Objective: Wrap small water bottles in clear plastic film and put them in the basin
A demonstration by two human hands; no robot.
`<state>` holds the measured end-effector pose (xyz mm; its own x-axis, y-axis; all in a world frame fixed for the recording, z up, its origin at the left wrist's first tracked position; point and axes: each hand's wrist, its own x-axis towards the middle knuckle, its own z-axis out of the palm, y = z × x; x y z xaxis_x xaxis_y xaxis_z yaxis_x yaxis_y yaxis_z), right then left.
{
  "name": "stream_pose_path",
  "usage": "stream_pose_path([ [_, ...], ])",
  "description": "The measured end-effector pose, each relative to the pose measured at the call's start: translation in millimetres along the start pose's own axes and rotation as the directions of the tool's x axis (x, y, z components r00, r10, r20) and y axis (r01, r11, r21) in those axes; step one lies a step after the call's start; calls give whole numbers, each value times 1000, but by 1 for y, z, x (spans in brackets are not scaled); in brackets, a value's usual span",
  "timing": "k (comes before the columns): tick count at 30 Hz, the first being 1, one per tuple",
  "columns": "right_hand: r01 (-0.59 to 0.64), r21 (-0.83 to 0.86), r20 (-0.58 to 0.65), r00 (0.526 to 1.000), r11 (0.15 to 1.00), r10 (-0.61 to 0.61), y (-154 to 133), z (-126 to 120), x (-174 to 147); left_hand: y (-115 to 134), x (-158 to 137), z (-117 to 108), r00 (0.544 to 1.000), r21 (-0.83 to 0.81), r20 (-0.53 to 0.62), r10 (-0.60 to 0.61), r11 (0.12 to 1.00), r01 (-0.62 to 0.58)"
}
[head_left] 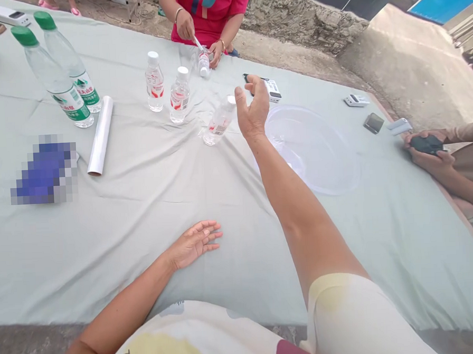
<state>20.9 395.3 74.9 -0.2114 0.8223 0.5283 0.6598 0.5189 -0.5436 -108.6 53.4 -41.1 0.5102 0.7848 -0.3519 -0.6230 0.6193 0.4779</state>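
My right hand [253, 108] reaches out over the table with the thumb apart from the fingers and nothing visible in its grasp. Right beside its thumb is the white cap of a small clear water bottle [219, 124] with a red-and-white label. This bottle leans to the right; whether the thumb touches the cap, I cannot tell. Two similar small bottles, one [179, 95] closer and another [154, 82] farther left, stand upright. My left hand [194, 243] lies on the pale green tablecloth [233, 275], palm partly up, fingers spread, holding nothing.
Past my right forearm lies a round clear plastic piece [330, 156]. Left are a roll of film [100, 136], two green-capped bottles [68, 98] and a blurred blue item [44, 171]. Opposite, a person's hands [200, 41] work on a small bottle. Another person's hands [431, 148] hold something dark.
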Motion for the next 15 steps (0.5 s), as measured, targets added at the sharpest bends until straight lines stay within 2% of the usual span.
stream_pose_path([
  [3,149,-61,83,986,987,-143,-30,3,17,0,0,1,1000,-4,2,0,1000,0],
  [6,218,-32,205,957,975,-207,-65,35,44,0,0,0,1000,4,13,10,1000,-10],
  [9,159,41,291,943,986,-164,-86,75,70,0,0,-2,1000,22,28,9,1000,-9],
  [11,97,64,333,936,993,-113,-91,94,77,-1,1,-3,999,24,36,6,1000,-7],
  [13,75,58,347,933,995,-91,-92,99,75,-1,1,-4,999,20,39,2,1000,-3],
  [15,98,48,370,923,994,-109,-95,92,62,-2,2,-5,999,19,36,0,1000,-1],
])
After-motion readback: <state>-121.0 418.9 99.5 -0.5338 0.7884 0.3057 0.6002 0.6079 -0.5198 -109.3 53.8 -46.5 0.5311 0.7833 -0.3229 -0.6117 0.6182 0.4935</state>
